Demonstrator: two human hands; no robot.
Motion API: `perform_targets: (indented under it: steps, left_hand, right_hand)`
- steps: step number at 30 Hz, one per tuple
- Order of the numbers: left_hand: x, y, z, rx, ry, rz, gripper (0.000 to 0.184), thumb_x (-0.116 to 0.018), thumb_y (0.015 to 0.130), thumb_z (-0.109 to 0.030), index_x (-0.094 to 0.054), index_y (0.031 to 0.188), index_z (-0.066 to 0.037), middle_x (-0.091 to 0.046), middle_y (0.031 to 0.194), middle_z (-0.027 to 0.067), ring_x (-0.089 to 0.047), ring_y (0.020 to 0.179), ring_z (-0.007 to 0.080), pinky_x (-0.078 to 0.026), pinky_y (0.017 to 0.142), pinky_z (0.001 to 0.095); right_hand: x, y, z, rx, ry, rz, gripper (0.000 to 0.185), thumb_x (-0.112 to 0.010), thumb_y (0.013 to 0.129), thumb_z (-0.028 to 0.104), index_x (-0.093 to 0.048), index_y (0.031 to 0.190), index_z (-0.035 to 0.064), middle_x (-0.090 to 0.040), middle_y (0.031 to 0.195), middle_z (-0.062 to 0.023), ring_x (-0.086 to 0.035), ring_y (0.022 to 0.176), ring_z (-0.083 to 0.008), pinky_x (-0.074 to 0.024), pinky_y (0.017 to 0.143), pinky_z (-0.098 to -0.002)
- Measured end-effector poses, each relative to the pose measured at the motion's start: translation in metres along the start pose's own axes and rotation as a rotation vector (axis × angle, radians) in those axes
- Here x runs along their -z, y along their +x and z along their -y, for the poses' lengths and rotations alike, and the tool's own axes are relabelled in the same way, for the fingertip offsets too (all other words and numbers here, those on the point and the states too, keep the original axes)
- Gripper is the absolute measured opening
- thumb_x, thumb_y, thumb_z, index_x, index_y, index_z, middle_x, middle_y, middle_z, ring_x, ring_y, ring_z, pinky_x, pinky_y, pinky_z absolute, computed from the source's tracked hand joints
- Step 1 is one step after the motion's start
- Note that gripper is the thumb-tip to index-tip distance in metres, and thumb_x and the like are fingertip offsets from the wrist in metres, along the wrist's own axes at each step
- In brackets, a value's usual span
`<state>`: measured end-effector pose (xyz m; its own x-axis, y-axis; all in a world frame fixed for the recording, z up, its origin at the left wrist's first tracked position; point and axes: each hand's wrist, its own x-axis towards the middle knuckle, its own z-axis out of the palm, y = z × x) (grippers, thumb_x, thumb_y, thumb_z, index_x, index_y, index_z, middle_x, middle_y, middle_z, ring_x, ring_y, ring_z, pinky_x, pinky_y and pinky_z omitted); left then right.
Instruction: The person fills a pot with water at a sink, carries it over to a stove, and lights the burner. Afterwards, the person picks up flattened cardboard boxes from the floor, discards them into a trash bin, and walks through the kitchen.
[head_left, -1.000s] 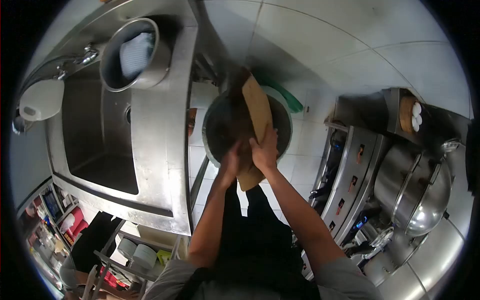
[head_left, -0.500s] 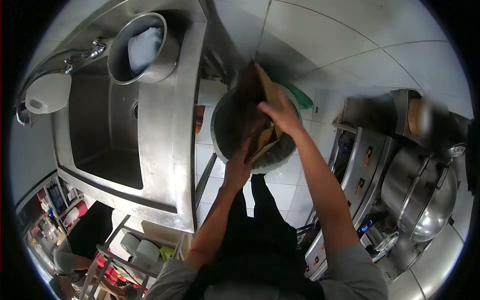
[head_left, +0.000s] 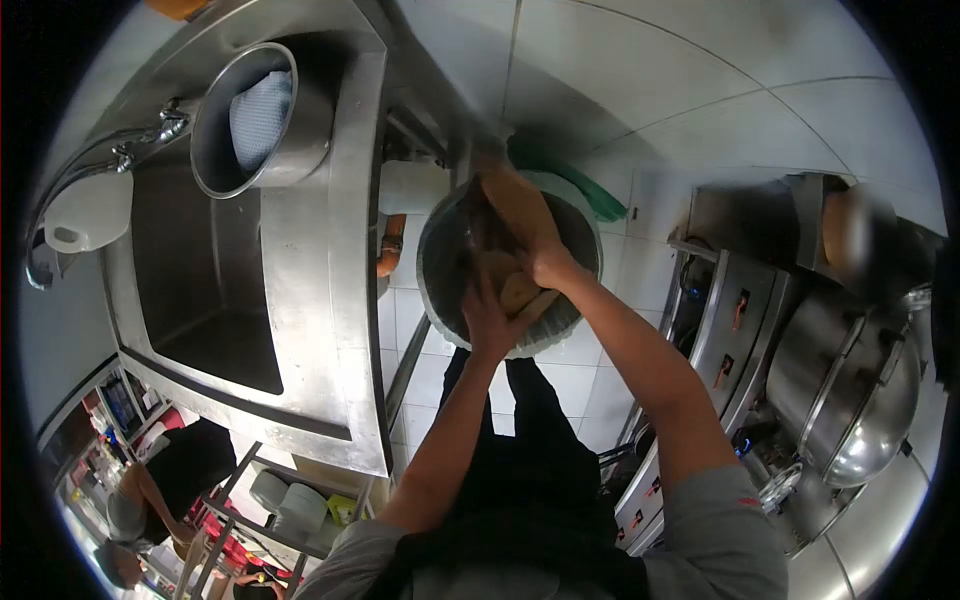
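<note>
A brown cardboard box [head_left: 522, 208], bent and partly folded, is down inside the mouth of a round bin [head_left: 588, 225] with a pale plastic liner over its rim. My right hand [head_left: 550, 265] is closed on the box's right side. At the near end of the cardboard, my left hand [head_left: 490, 322] grips its left edge, with the fingers reaching over the flaps. The lower part of the box and the bin's dark inside are hard to make out.
To the left is a steel sink counter [head_left: 315, 340] holding a steel pot [head_left: 305, 150] with a cloth [head_left: 260, 118] in it. On the right stand drawers [head_left: 728, 310] and a large steel lid [head_left: 870, 400]. Another person [head_left: 150, 495] is at lower left.
The cardboard box has gone lower into the bin and looks more folded. My right hand has moved in and down, while my left hand has shifted its fingers over the flaps.
</note>
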<state>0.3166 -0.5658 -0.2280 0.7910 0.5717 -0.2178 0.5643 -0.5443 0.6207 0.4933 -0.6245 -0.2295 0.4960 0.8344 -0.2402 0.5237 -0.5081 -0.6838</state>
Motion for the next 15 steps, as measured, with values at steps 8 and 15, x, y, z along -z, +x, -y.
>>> perform_targets:
  steps: [8,15]
  left_hand:
    - [-0.007,0.031,0.000,0.200,-0.246,0.347,0.078,-0.074,0.063,-0.053,-0.052,0.116,0.000,-0.059,0.108,0.0231,-0.057,0.102,0.0372,-0.047,0.086,0.0414]
    - [-0.072,0.079,0.028,0.384,-0.095,0.657,0.074,-0.069,0.065,-0.057,-0.057,0.112,-0.001,-0.061,0.107,0.0219,-0.056,0.108,0.0329,-0.045,0.090,0.0418]
  right_hand:
    - [-0.049,0.016,-0.022,-0.131,0.290,0.134,0.035,-0.068,0.063,0.018,-0.065,0.092,-0.0013,-0.064,0.089,-0.0222,-0.061,0.085,-0.0373,-0.0489,0.078,-0.0429]
    - [-0.083,0.042,-0.070,-0.082,-0.239,0.228,0.039,-0.065,0.067,0.021,-0.063,0.100,0.0007,-0.064,0.090,-0.0215,-0.061,0.086,-0.0372,-0.0482,0.081,-0.0427]
